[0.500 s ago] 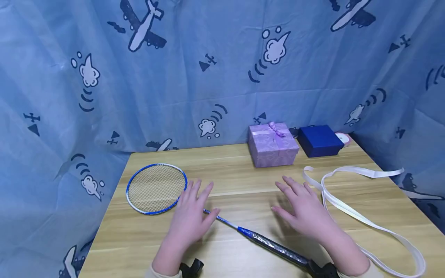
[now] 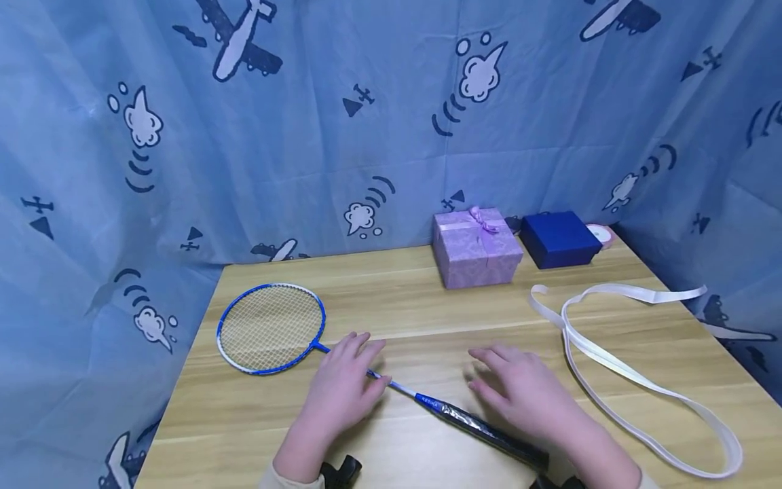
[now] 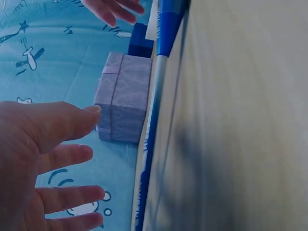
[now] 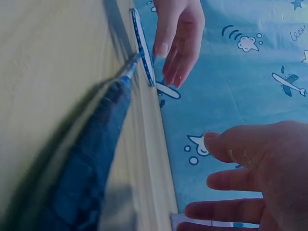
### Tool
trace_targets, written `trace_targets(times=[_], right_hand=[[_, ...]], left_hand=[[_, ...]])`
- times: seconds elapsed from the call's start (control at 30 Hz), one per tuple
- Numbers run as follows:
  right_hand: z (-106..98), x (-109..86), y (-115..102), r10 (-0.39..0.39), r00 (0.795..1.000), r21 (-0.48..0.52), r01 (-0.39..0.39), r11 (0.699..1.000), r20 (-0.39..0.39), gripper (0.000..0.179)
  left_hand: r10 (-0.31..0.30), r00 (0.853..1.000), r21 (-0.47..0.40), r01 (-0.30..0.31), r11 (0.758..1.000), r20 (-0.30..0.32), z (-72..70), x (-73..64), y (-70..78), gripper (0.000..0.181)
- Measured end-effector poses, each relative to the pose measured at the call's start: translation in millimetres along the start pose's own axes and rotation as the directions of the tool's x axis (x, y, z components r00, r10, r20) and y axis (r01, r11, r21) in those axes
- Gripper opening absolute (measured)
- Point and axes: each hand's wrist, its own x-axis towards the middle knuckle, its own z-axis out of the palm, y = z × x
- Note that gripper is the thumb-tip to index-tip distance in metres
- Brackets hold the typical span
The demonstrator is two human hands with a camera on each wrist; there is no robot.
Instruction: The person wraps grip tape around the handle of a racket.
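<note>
A blue and white badminton racket lies diagonally on the wooden table, its strung head at the left and its black-wrapped handle toward the front right. My left hand hovers above the racket's shaft, fingers spread and apart from it. In the left wrist view, the shaft runs past the thumb with a gap between. To the right, my right hand is held over the table beside the handle, fingers loosely extended. The right wrist view has the handle untouched and nothing in the fingers. Part of the shaft is hidden behind my left hand.
At the back stand a purple gift box with a bow and a dark blue box. A small pink-rimmed roll is beside them. A long white ribbon lies looped on the right. Blue printed fabric hangs behind the table.
My right hand has drawn back toward the front edge and slightly left. The left hand has shifted a little right and back, uncovering the racket's throat. The head view has moved slightly.
</note>
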Motion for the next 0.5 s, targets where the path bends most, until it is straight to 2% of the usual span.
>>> trace_targets(times=[0.17, 0.5], right_hand=[[2.8, -5.9, -4.8, -0.039, 0.999, 0.009, 0.039, 0.999, 0.005, 0.044], [13.8, -20.3, -17.4, -0.036, 0.985, 0.068, 0.024, 0.997, 0.171, 0.036]], left_hand=[[0.035, 0.999, 0.002, -0.035, 0.999, 0.007, 6.5, 1.6, -0.3, 0.049], [0.095, 0.995, 0.018, -0.095, 0.995, -0.006, 17.8, 0.0, -1.5, 0.024]])
